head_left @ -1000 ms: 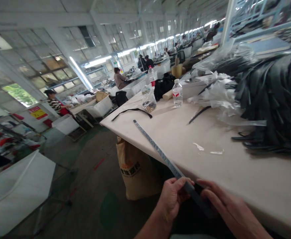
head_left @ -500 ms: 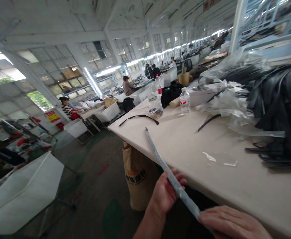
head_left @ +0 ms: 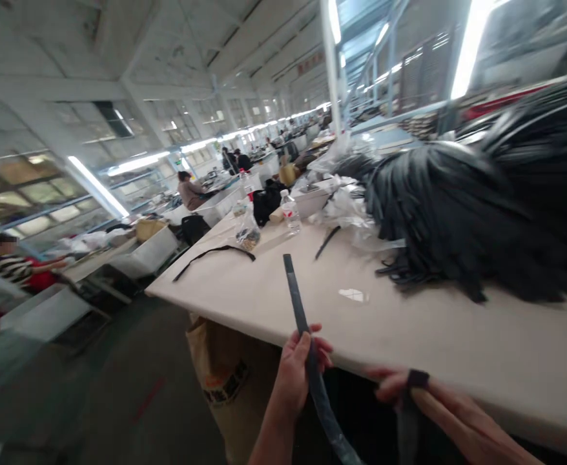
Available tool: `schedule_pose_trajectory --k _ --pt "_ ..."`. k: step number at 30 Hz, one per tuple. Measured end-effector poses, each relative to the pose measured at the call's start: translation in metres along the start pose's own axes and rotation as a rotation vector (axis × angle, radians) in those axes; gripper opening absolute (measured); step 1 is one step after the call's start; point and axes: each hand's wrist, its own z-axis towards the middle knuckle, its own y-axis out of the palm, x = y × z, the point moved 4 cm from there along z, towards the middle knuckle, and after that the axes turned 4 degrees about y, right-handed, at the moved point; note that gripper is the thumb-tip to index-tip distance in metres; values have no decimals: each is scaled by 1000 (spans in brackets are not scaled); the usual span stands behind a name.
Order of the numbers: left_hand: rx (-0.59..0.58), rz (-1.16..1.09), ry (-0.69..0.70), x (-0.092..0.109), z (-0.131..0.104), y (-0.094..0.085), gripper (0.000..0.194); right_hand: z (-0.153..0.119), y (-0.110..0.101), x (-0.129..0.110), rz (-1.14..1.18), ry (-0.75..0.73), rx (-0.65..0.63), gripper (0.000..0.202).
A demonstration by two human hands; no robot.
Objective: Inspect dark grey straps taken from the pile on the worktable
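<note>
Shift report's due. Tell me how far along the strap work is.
Done: nothing visibly finished; two loose straps lie on the table. In hand: the left hand grips one long strap, and the right hand pinches a dark end. Left: a big black strap pile waits.

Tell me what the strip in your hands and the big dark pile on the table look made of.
Strip: dark, flexible, faintly glossy, probably synthetic webbing or leather-like material; it bends below the left hand. Pile: many similar black strips with slight sheen, likely the same material; blur hides texture.
</note>
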Motion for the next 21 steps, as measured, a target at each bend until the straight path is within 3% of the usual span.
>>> schedule_pose_trajectory --k 4,8,11,15,18,21 --pt "-404 210 -241 -41 -31 50 38 14 -35 -40 171 -208 123 38" --pt "-621 305 -407 -60 -51 79 33 2 -62 -46 316 -319 249 34" --pt "-667 352 -299 -52 -46 100 35 -19 -68 -51 312 -356 324 34" --pt "-678 316 -84 -41 -30 136 57 -45 -61 -64 171 -421 346 36" --pt "-701 410 -83 -54 -33 157 41 -64 -58 -72 107 -494 349 38" --pt "-669 516 -132 -83 -47 165 40 -90 -70 -74 207 -531 476 40"
